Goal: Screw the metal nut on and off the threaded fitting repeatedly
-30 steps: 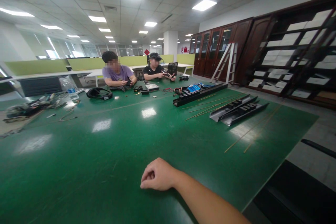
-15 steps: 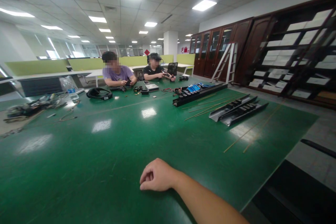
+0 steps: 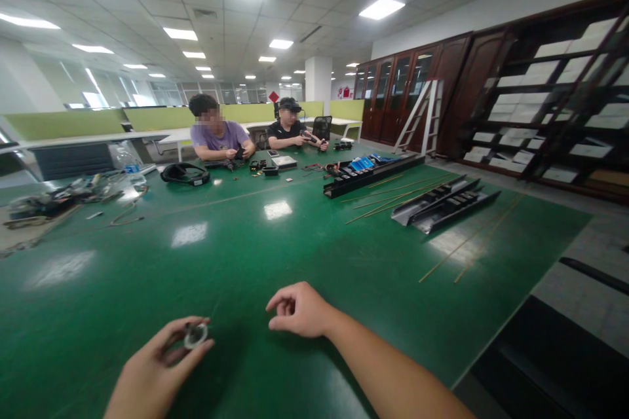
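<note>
My left hand [image 3: 154, 370] is raised over the near part of the green table [image 3: 236, 255], pinching a small pale ring-shaped roll [image 3: 195, 335] between thumb and fingertips. My right hand [image 3: 298, 309] hovers just to the right of it, fingers loosely curled with thumb and forefinger slightly apart, holding nothing that I can see. The two hands are about a hand's width apart.
Two people sit at the far side handling small items. Black trays [image 3: 442, 204] and thin wooden sticks [image 3: 462, 245] lie at the right. A black headset [image 3: 184, 173], a water bottle [image 3: 128, 167] and cables are at the left. Dark wooden shelves [image 3: 555, 105] and a ladder [image 3: 417, 116] stand at the right.
My left hand has come into view from below with the small ring pinched in it. My right hand has lifted slightly off the table and moved a little forward, its fingers loosening.
</note>
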Demonstrator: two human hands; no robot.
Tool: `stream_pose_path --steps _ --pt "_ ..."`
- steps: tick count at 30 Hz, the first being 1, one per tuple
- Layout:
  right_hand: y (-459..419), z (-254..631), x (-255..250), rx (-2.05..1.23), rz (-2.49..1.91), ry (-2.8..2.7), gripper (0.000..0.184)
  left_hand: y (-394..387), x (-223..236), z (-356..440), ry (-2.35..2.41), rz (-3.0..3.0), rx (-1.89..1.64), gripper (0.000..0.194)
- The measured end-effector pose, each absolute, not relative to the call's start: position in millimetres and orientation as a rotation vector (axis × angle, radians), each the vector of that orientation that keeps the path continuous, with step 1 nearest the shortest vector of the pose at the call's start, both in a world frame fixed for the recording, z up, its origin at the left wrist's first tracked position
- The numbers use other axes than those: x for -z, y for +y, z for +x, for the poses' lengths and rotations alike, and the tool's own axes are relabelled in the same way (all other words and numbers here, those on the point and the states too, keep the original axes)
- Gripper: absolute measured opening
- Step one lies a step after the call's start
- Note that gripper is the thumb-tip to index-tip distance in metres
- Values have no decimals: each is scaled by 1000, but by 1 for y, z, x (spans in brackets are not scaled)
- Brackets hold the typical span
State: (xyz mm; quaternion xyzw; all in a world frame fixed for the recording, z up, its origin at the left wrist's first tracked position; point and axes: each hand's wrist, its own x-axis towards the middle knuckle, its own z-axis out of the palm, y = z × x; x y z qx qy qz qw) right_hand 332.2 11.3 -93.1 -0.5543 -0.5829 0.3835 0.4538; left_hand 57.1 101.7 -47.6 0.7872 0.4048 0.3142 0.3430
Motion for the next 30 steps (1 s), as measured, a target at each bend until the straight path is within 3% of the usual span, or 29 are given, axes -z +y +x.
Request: stream_pose_path --steps 5,15,20,30 --pt "14 335 96 -873 -1366 -1412 39 99 61 120 805 2236 -731 39" --pt "13 328 95 -806 -1417 -1544 49 97 89 113 755 2338 -680 44" --pt "10 327 92 -807 -1402 -1539 47 91 81 115 742 2311 -618 23" --pt "8 325 91 -767 -1415 -1573 33 87 77 115 730 2283 -578 21"
